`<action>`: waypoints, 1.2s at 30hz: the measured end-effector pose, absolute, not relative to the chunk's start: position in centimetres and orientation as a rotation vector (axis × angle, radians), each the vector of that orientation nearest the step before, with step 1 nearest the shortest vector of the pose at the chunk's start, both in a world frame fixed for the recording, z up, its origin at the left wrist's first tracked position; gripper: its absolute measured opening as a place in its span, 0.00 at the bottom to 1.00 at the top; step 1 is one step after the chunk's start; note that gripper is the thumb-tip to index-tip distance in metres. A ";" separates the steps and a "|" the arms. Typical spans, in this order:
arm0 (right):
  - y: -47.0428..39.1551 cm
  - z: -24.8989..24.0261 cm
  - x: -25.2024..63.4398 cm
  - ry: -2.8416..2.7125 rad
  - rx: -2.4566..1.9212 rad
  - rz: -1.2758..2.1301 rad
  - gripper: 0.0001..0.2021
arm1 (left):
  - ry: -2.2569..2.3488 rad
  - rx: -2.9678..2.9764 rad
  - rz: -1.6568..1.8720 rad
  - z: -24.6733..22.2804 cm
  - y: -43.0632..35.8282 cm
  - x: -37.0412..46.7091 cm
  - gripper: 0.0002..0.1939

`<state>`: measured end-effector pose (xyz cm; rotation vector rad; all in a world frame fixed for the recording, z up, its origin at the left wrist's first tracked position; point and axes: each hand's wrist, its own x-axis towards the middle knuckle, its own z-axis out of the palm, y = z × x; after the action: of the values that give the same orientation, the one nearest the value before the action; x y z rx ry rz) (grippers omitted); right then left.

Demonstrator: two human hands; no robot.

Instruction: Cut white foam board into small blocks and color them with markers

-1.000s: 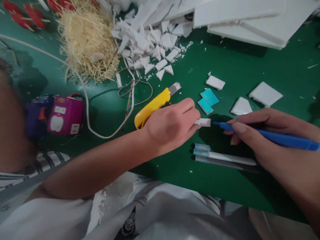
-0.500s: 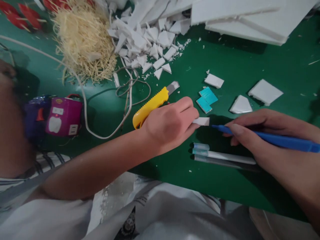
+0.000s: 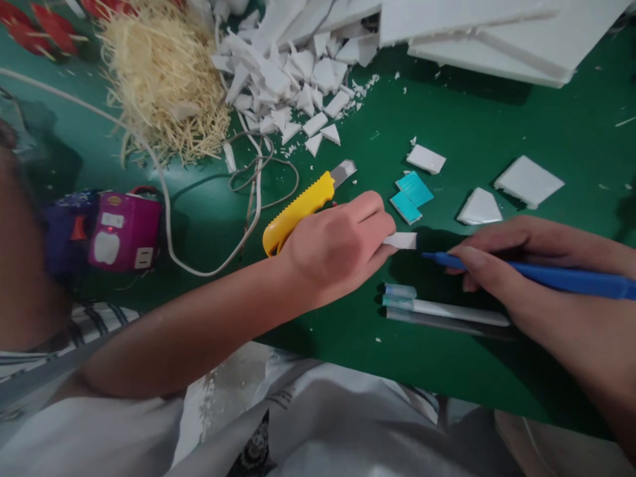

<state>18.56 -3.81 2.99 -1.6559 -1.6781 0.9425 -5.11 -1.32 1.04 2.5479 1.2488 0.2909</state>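
Note:
My left hand (image 3: 342, 242) pinches a small white foam piece (image 3: 406, 240), which sticks out to the right of its fingertips. My right hand (image 3: 517, 271) is closed around a blue pen (image 3: 561, 277); its tip points left, a short gap away from the foam piece. Beside my left hand lies a yellow box cutter (image 3: 301, 211) with its blade out. Two turquoise pieces (image 3: 415, 189) rest above the foam piece. Below the hands, a capped pen (image 3: 447, 310) lies on the green table (image 3: 348, 344).
Loose white pieces (image 3: 529, 182) lie at the right. Foam scraps (image 3: 298, 76), foam sheets (image 3: 497, 40) and a heap of thin sticks (image 3: 166, 86) fill the back. A white cable (image 3: 171, 232) loops near a magenta box (image 3: 125, 232). Another person's arm (image 3: 30, 252) is at the left edge.
My right hand has shifted very slightly, with the blue pen's tip a little lower and farther right. My left hand still holds the foam piece in the same place.

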 end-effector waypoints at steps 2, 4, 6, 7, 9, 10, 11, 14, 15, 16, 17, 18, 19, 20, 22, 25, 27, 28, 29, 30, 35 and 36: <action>-3.8 3.0 18.6 -1.685 -1.673 0.897 0.13 | 1.242 2.549 0.291 1.0 -1.3 -5.1 0.10; -3.9 2.9 18.6 -1.681 -1.699 0.835 0.13 | 1.229 2.552 0.300 1.0 -1.3 -5.1 0.10; -3.8 2.8 18.7 -1.695 -1.704 0.836 0.14 | 1.229 2.551 0.301 1.0 -1.3 -5.1 0.10; -3.8 2.7 18.7 -1.705 -1.687 0.850 0.14 | 1.234 2.548 0.299 1.0 -1.3 -5.1 0.10; -3.7 2.6 18.7 -1.709 -1.658 0.867 0.15 | 1.246 2.543 0.295 1.1 -1.3 -5.0 0.10; -3.7 2.6 18.7 -1.697 -1.652 0.860 0.15 | 1.249 2.541 0.288 1.1 -1.4 -5.0 0.10; -3.7 2.6 18.7 -1.678 -1.664 0.851 0.14 | 1.250 2.538 0.279 1.1 -1.4 -5.0 0.10; -3.7 2.7 18.6 -1.662 -1.669 0.875 0.14 | 1.262 2.536 0.260 1.2 -1.4 -5.0 0.09; -3.7 2.7 18.6 -1.672 -1.656 0.886 0.15 | 1.264 2.537 0.257 1.2 -1.4 -4.9 0.09; -3.7 2.8 18.6 -1.681 -1.638 0.883 0.16 | 1.267 2.538 0.260 1.2 -1.4 -4.9 0.09; -3.8 2.8 18.7 -1.692 -1.666 0.879 0.16 | 1.270 2.540 0.264 1.2 -1.4 -4.9 0.09; -3.8 2.7 18.8 -1.691 -1.689 0.842 0.15 | 1.268 2.542 0.267 1.2 -1.4 -4.9 0.09; -3.9 2.6 18.8 -1.690 -1.703 0.835 0.14 | 1.266 2.543 0.270 1.2 -1.4 -5.0 0.09; -3.9 2.5 18.9 -1.693 -1.702 0.847 0.13 | 1.266 2.541 0.269 1.2 -1.4 -5.0 0.09; -3.9 2.3 19.0 -1.694 -1.617 0.904 0.12 | 1.260 2.536 0.262 1.2 -1.4 -5.0 0.09; -3.7 2.2 18.9 -1.654 -1.564 0.892 0.10 | 1.258 2.529 0.263 1.2 -1.3 -5.0 0.09; -3.6 2.4 18.7 -1.675 -1.665 0.866 0.09 | 1.261 2.525 0.259 1.3 -1.3 -5.0 0.09; -3.6 2.5 18.7 -1.694 -1.674 0.863 0.10 | 1.263 2.522 0.248 1.4 -1.3 -4.9 0.09; -3.6 2.6 18.7 -1.715 -1.642 0.866 0.11 | 1.265 2.520 0.237 1.4 -1.3 -4.9 0.09; -3.6 2.6 18.7 -1.731 -1.608 0.863 0.13 | 1.266 2.518 0.225 1.4 -1.3 -4.9 0.09; -3.6 1.9 19.3 -1.766 -1.553 0.738 0.10 | 1.271 2.519 0.231 1.4 -1.3 -4.9 0.09; -3.7 1.8 19.4 -1.785 -1.542 0.772 0.10 | 1.269 2.522 0.239 1.4 -1.3 -4.9 0.09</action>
<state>19.40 -3.66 1.76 -1.5420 -1.7853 0.7715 -4.94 -1.34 1.41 2.5217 1.2686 0.2389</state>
